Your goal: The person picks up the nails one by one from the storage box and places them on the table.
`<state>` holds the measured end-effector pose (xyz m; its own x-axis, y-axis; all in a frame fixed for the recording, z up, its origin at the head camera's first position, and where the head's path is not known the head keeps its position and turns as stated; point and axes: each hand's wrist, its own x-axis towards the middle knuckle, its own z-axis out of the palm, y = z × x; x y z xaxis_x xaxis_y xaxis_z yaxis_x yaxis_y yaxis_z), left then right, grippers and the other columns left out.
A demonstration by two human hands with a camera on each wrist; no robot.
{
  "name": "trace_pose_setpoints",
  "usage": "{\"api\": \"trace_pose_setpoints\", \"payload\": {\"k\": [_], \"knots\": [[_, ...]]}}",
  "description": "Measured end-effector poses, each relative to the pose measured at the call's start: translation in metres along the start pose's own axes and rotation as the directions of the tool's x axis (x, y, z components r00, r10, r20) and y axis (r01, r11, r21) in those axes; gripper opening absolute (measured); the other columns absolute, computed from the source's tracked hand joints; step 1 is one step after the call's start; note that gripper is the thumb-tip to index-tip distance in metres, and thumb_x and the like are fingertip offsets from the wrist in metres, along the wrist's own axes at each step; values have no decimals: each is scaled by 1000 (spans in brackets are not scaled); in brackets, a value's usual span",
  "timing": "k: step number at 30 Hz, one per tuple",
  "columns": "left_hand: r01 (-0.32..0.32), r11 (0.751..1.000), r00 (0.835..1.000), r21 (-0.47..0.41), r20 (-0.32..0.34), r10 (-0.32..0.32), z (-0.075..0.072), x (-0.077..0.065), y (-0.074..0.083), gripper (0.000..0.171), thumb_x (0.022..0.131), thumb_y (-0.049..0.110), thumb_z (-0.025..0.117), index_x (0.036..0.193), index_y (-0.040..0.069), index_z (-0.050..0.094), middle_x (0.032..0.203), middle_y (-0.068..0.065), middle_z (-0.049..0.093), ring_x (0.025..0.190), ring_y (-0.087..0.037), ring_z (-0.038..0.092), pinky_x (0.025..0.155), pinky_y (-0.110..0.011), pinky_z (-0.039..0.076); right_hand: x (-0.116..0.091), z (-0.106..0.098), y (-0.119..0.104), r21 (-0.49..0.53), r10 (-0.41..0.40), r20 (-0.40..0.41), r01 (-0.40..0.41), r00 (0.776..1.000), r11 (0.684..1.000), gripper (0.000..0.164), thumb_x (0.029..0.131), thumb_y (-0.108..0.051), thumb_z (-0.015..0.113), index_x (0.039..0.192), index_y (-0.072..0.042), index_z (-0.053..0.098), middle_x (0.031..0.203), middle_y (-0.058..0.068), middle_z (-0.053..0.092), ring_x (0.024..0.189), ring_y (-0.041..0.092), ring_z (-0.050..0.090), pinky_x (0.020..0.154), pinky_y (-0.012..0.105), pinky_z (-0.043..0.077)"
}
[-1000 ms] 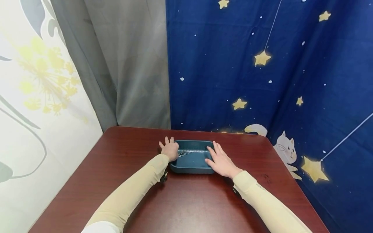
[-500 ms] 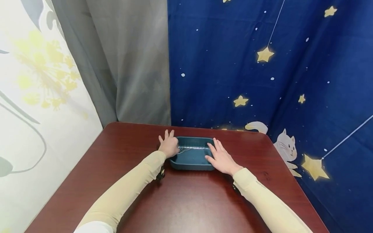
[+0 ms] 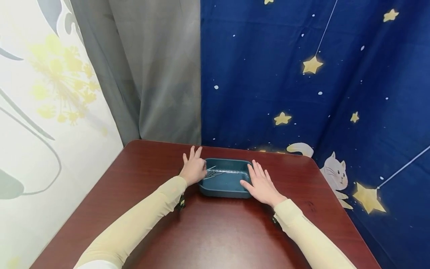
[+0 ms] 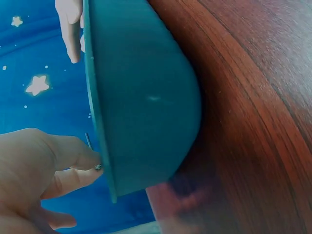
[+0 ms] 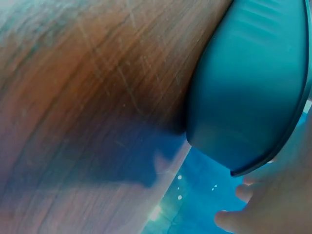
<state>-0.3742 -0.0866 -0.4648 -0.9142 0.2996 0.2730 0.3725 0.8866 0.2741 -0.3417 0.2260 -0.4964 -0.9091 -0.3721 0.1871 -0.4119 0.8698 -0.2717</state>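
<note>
- While two hands are at work, I count one tray (image 3: 226,194), one table (image 3: 218,231) under it, and two pale yellow sleeves (image 3: 134,228).
- Inside the tray, toward its left end, lie several thin metal pieces (image 3: 215,174); they overlap, so I cannot tell their exact number.
- One more metal rod (image 4: 88,141) is pinched between thumb and forefinger of the left hand (image 3: 195,169), just beside the tray's rim; its shiny end shows in the left wrist view, and the other fingers are spread.
- The right hand (image 3: 263,186) grasps nothing: its fingers are extended at the right end of the tray, with the thumb reaching over the rim. Whether it presses on the wall, I cannot tell.
- The tray stands near the far edge of the table, between both hands; a narrow strip of wood lies behind it.
- On the near side, a wide stretch of reddish-brown wood runs between the two forearms; beyond the far edge hang a grey curtain (image 3: 168,74) and a blue curtain (image 3: 255,74) with stars.
- The tray is dark blue-green, longer than it is deep, with rounded corners, sloping walls and a smooth, slightly glossy surface.
</note>
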Motion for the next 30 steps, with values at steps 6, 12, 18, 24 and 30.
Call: {"api": "trace_pose_setpoints", "payload": {"k": [6, 12, 18, 24, 30], "knots": [[-47, 999, 998, -16, -52, 46, -11, -11, -3, 20, 85, 13, 72, 67, 19, 67, 162, -20, 26, 151, -44, 4, 107, -78, 8, -8, 5, 4, 15, -7, 25, 7, 1000, 1000, 90, 99, -68, 39, 160, -3, 21, 168, 13, 7, 153, 34, 8, 117, 60, 13], [-79, 997, 989, -17, -124, 76, -24, -16, -8, 13, 86, 13, 71, 74, 17, 70, 161, -20, 26, 151, -43, 3, 107, -77, 5, -8, 8, 5, 17, -26, 18, 26, 1000, 1000, 92, 100, -69, 36, 159, -1, 21, 167, 16, 8, 153, 35, 9, 117, 60, 14], [-93, 995, 980, -26, -181, 87, -41, -22, -11, 13, 86, 15, 73, 74, 18, 68, 161, -21, 26, 152, -42, 1, 107, -77, 5, -7, 6, 4, 21, -29, 24, 29, 999, 999, 89, 101, -64, 40, 159, 1, 20, 167, 17, 7, 153, 34, 8, 117, 59, 14], [-61, 998, 980, -24, -190, 55, -52, -34, -19, 14, 87, 13, 71, 74, 16, 67, 161, -22, 26, 151, -44, 4, 107, -78, 5, -5, 6, 4, 15, -27, 40, 27, 999, 1000, 89, 102, -63, 40, 159, 1, 19, 167, 17, 6, 153, 36, 8, 118, 58, 14], [-13, 999, 984, -44, -180, 5, -57, -43, -31, 16, 86, 12, 71, 71, 14, 66, 160, -25, 25, 150, -47, 4, 106, -79, 4, -2, 3, 6, 13, -23, 52, 23, 998, 1000, 86, 102, -58, 44, 159, 1, 18, 167, 17, 6, 153, 35, 7, 118, 57, 14]]}}
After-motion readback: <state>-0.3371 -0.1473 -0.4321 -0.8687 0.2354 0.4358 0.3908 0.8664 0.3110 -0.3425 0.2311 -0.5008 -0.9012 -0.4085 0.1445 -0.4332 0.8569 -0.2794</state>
